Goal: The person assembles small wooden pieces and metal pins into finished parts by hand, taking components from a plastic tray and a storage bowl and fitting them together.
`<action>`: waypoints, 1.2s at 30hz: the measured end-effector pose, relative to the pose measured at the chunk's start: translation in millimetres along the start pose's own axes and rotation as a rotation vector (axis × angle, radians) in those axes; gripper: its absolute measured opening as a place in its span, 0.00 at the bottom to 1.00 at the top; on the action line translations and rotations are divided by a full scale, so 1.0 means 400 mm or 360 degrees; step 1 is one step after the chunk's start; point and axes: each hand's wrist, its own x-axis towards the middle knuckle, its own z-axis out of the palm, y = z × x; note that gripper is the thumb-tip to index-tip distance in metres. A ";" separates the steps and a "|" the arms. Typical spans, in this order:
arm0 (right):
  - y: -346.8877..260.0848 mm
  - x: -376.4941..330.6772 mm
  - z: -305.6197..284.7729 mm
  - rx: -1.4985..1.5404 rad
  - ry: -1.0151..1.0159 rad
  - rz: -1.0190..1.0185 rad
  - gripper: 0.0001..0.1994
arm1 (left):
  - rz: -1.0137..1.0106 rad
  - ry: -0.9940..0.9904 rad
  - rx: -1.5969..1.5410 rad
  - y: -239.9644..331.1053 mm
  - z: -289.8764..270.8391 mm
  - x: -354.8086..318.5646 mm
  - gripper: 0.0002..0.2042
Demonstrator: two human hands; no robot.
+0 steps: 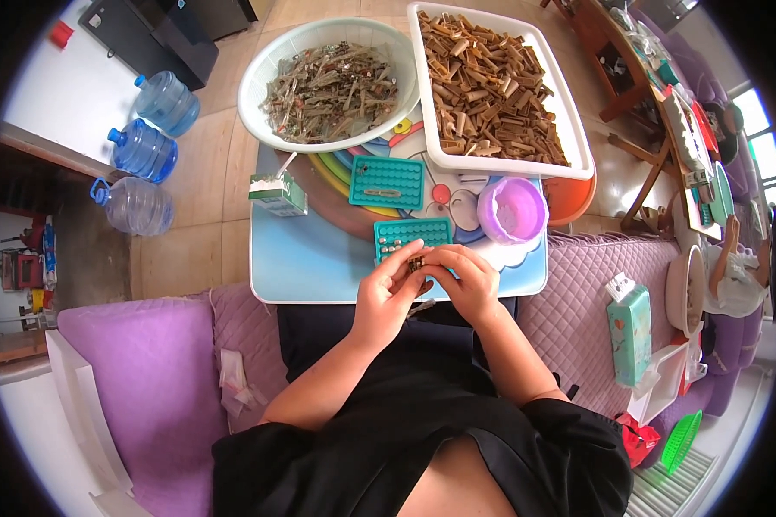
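Note:
My left hand (381, 297) and my right hand (470, 283) meet over the near edge of the table. Between their fingertips they pinch a small brown-and-gold piece (416, 264), whose kind is too small to tell. A thin strip hangs below the fingers, partly hidden. Just beyond my hands lies a teal tray (435, 231) with rows of small hollows, some holding little pale round parts. Farther off, a second teal tray (386, 175) carries a slim clear-looking strip.
A pale basin (254, 116) of thin glinting strips and a white tub (500, 168) of brown curved pieces stand at the far side. A purple bowl (513, 234) is on the right, a small carton (280, 196) on the left. Water bottles (142, 155) stand on the floor.

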 end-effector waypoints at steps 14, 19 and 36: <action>0.008 -0.010 -0.005 0.0645 -0.0233 0.0481 0.11 | 0.0384 0.0075 0.0876 0.007 0.021 -0.022 0.20; 0.012 -0.006 0.005 0.1891 -0.0254 0.1058 0.24 | 0.0397 -0.0039 0.0528 0.011 0.029 -0.032 0.18; -0.004 -0.013 0.012 0.1726 -0.0495 0.1148 0.13 | -0.0246 -0.0112 -0.0561 -0.008 -0.039 -0.022 0.17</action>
